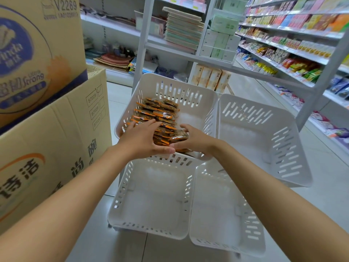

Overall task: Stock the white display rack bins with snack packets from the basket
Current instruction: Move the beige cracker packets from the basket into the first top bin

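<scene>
A white display rack holds four slotted bins. The upper left bin [196,103] contains a row of orange-edged snack packets [156,112] along its left side. My left hand [143,138] lies over the near end of that row, fingers spread across the packets. My right hand [196,140] grips the same near stack from the right, thumb on a clear brown packet [179,136]. The upper right bin [264,140] and both lower bins [154,195] [226,214] hold nothing. No basket shows in view.
Stacked cardboard boxes [47,129] stand close on the left, touching the rack's side. Store shelving with paper goods [183,29] is behind the rack. Shelves of packaged snacks [292,44] run along the right. Tiled floor aisle [255,87] extends behind on the right.
</scene>
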The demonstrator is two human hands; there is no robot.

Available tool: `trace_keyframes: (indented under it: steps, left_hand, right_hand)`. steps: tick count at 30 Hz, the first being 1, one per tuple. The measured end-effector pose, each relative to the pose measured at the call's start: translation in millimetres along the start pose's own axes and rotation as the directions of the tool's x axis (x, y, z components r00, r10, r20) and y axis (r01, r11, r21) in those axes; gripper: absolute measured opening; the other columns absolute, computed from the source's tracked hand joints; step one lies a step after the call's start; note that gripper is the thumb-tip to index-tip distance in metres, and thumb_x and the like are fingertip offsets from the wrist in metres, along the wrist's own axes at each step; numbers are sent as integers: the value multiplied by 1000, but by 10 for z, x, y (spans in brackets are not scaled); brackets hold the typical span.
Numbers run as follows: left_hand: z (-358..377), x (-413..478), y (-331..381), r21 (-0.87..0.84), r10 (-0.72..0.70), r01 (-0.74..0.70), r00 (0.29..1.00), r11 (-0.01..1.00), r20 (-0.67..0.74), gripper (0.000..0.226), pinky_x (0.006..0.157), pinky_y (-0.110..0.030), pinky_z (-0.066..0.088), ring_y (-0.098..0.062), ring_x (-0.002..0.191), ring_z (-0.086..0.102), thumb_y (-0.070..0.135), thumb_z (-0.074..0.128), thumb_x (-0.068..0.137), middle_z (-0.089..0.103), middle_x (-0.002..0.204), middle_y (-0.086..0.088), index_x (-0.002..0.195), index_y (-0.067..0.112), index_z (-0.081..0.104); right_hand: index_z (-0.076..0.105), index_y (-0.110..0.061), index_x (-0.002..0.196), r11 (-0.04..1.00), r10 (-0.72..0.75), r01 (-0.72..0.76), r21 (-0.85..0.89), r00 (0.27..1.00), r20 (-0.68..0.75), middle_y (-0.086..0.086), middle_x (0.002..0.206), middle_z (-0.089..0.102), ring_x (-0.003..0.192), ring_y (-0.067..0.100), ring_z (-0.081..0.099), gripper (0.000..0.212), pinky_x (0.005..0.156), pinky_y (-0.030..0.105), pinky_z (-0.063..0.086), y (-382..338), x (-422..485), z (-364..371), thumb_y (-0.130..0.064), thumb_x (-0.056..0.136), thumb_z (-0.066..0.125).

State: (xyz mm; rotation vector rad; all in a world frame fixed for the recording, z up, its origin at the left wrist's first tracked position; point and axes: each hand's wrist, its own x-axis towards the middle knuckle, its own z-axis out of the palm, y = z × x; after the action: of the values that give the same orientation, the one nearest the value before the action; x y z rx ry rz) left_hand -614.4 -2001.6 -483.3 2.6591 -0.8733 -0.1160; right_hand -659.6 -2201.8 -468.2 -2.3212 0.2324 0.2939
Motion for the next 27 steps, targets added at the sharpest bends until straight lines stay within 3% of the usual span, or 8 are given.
trace_keyframes:
  steps: [2,5,9,12,15,20,25,27]
  left_hand:
    - [-13,-33,13,-29,12,-12,1000,1000,-16,121,123,-50,8,-16,150,20,91,41,55,24,163,4,156,27,25]
    - [-62,-170,91,-18,61,-65,985,998,-164,101,119,-44,21,-18,137,42,83,57,64,50,146,3,146,25,44]
    - [-43,-517,263,-30,116,-139,913,990,-392,54,98,-42,43,-26,110,61,56,69,82,70,114,-3,120,19,68]
    - [122,-969,429,-110,103,-160,907,981,-407,29,83,-37,46,-26,99,62,41,65,92,72,103,-2,105,17,71]
    - [431,-1490,495,-241,22,-89,963,966,-269,30,79,-30,45,-19,99,62,39,64,94,70,110,-1,113,16,68]
    - [1107,-2327,203,-355,-106,101,994,929,7,35,84,-37,52,-16,94,63,45,61,94,70,108,0,113,17,67]
    - [1410,-2887,-88,-425,-190,175,982,888,8,32,84,-38,54,-15,90,64,44,61,94,70,100,2,108,17,69]
    - [1424,-3042,-137,-455,-242,207,970,866,-18,29,82,-35,52,-13,90,63,42,59,96,69,100,4,108,18,68]
  right_hand:
    - [24,-16,154,1000,-14,14,-15,1000,-8,6,156,32,132,20,41,91,99,25,35,-22,-67,24,-36,83,77]
    - [36,-14,148,996,-91,86,-35,977,-192,6,152,35,135,18,38,79,97,21,30,-76,-268,76,-31,83,77]
    - [57,-15,130,962,-272,249,-113,835,-479,2,131,56,116,7,49,44,97,21,38,-105,-818,299,-17,87,70]
    - [68,-10,110,935,-345,322,-147,733,-586,4,107,68,99,16,61,26,91,30,49,25,-1285,687,-4,85,63]
    - [70,-8,103,938,-342,321,-129,804,-486,6,99,70,91,18,63,24,85,26,50,309,-1769,1226,0,83,61]
    - [73,-8,103,962,-248,236,-136,966,-80,8,103,73,94,23,68,26,88,38,52,939,-2439,2160,-3,80,61]
    - [70,-11,112,943,-314,306,-130,948,-44,7,116,70,108,23,61,37,95,43,48,876,-2637,2760,-29,79,73]
    - [63,-18,127,859,-369,400,-319,916,155,5,138,56,131,24,45,61,111,46,32,771,-2606,3003,-51,77,71]
